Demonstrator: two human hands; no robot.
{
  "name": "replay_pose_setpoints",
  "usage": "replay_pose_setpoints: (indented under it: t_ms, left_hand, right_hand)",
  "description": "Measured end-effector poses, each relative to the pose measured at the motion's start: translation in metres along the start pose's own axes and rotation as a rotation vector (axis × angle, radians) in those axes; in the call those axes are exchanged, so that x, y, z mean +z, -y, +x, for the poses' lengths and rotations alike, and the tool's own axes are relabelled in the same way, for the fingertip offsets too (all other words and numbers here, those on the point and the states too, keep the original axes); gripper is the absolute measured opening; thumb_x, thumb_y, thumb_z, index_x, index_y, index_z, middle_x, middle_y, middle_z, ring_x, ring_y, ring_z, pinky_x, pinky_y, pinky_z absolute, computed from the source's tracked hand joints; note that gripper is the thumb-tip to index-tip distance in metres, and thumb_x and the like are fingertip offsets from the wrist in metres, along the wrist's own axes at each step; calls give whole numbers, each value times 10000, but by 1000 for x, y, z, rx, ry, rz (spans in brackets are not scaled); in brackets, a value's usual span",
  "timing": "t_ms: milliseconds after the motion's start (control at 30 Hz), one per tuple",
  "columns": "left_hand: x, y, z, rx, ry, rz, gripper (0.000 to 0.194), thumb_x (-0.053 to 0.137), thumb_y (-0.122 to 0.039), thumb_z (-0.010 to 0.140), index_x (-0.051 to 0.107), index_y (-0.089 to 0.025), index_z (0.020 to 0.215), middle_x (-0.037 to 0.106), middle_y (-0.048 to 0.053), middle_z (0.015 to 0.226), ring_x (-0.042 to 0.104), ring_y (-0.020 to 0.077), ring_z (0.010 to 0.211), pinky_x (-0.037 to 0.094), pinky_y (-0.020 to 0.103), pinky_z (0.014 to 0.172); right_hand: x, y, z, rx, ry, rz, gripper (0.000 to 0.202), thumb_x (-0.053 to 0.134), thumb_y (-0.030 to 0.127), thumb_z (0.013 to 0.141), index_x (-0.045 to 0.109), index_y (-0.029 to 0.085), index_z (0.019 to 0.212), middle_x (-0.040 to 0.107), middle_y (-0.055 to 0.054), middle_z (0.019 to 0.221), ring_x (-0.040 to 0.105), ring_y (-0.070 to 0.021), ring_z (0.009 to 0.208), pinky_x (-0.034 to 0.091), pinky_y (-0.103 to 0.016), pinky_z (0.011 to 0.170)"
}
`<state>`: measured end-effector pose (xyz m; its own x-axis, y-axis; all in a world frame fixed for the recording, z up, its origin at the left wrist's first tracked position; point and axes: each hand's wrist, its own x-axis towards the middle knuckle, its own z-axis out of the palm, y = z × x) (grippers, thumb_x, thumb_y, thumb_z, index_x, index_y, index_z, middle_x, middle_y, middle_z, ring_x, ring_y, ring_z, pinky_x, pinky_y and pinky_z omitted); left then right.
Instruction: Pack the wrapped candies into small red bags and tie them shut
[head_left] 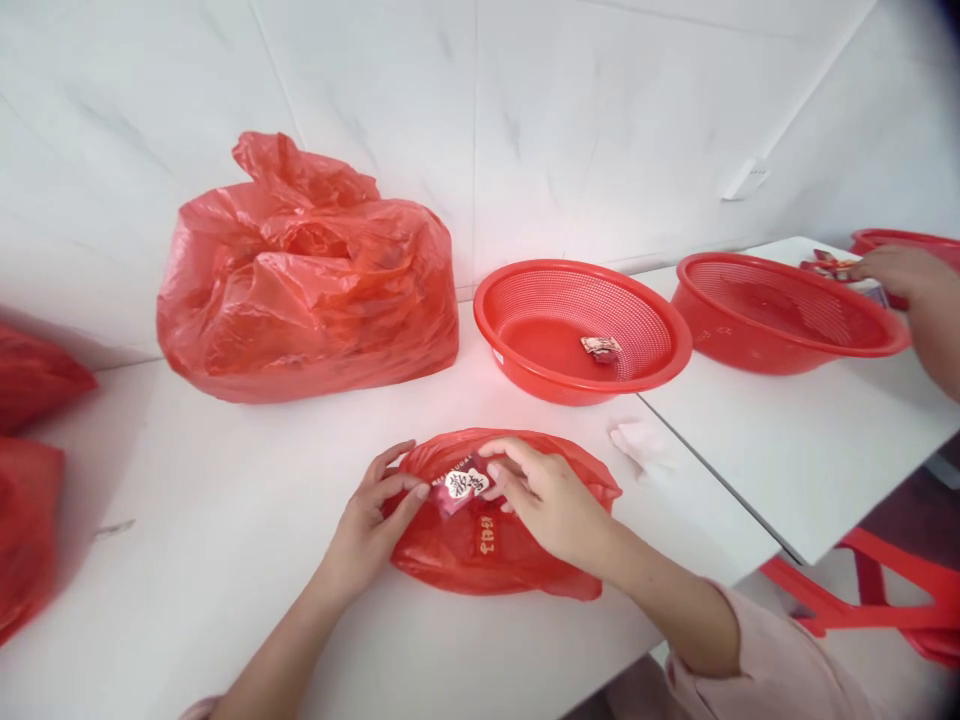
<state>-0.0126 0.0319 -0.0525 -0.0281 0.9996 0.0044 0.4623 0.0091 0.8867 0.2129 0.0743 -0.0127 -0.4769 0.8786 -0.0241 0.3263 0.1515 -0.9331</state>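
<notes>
A small purple-red packet [454, 486] with a white patch of dark lettering is held level between my two hands. At its left end, my left hand [376, 515] grips it with thumb and fingers. My right hand [536, 490] has its fingers bent in a pinch at the packet's right end. Just beneath lies an opened red plastic bag [439, 575], its mouth spread wide on the table. Gold lettering [487, 535] shows in the bag, on a red item whose kind I cannot make out.
A bulky red plastic bag [315, 320] stands by the wall. Beside it, a red plastic basket [517, 375] contains a small packet [602, 347]. Further right, another person's hand [900, 275] holds something near a second red basket [787, 350]. Crumpled white paper [641, 443] lies between.
</notes>
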Motion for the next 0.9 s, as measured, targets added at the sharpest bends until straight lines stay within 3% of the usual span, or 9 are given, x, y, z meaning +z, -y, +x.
replay_pose_setpoints:
  t_ms: [133, 267, 367, 433, 533, 633, 733, 800, 900]
  left_hand:
    - [-2, 2, -1, 104, -170, 75, 273, 576, -434, 872, 692, -231, 732, 435, 69, 1426, 531, 268, 1191, 450, 425, 1002]
    - [-4, -11, -10, 340, -491, 276, 148, 617, -284, 845, 657, -231, 713, 542, 40, 958, 577, 165, 836, 495, 296, 726]
    - [-8, -24, -18, 415, -569, 346, 121, 620, -216, 846, 622, -233, 726, 530, -6, 804, 530, 117, 675, 431, 242, 578]
    - [-8, -33, -22, 441, -582, 325, 118, 625, -210, 845, 624, -233, 730, 584, -7, 833, 564, 117, 712, 430, 232, 580]
    - [-5, -53, -26, 343, -589, 150, 131, 617, -245, 854, 638, -235, 725, 681, -4, 888, 635, 139, 808, 480, 229, 653]
    - [4, -81, -25, 96, -580, -71, 146, 610, -301, 859, 659, -230, 741, 735, -5, 838, 673, 146, 733, 529, 237, 682]
    - [12, -103, -19, 0, -520, -201, 175, 617, -308, 844, 660, -214, 703, 740, 5, 789, 698, 166, 738, 554, 246, 707]
    - [15, -109, -12, 23, -454, -296, 193, 625, -305, 838, 650, -204, 675, 726, 11, 758, 708, 184, 786, 564, 249, 715]
    - [17, -103, -2, 26, -325, -479, 189, 660, -311, 825, 632, -196, 677, 659, -15, 665, 683, 161, 706, 575, 248, 670]
  right_hand:
    - [-46, 1, -16, -93, -267, -90, 220, 482, 389, 957, 622, 233, 1021, 720, -33, 973, 704, -150, 773, 559, -287, 722]
    - [-103, -45, -25, 68, -629, -541, 233, 550, 408, 888, 671, 244, 1003, 709, -47, 932, 662, -198, 750, 515, -345, 680]
    - [-127, -93, -31, 213, -570, -815, 220, 580, 364, 833, 713, 243, 959, 681, -75, 1041, 650, -258, 852, 498, -390, 694]
    - [-131, -112, -35, 223, -554, -751, 212, 559, 341, 841, 718, 219, 911, 683, -78, 1036, 650, -240, 828, 506, -387, 709]
    - [-127, -98, -40, 179, -658, -477, 230, 578, 391, 859, 714, 208, 887, 711, -58, 956, 621, -164, 658, 519, -331, 645]
    - [-112, -42, -43, -5, -783, -322, 221, 653, 426, 841, 717, 221, 891, 717, -40, 917, 610, -135, 626, 504, -270, 570]
    - [-84, 20, -37, -313, -863, -280, 104, 671, 326, 862, 717, 251, 918, 713, -16, 940, 659, -141, 762, 526, -252, 632]
    - [-57, 45, -27, -516, -778, -235, 104, 632, 239, 896, 706, 262, 966, 719, -6, 991, 672, -143, 895, 552, -271, 767]
    - [-13, 53, -5, -715, -468, -242, 151, 579, 205, 925, 704, 243, 1000, 686, -40, 1195, 610, -180, 1145, 499, -357, 998]
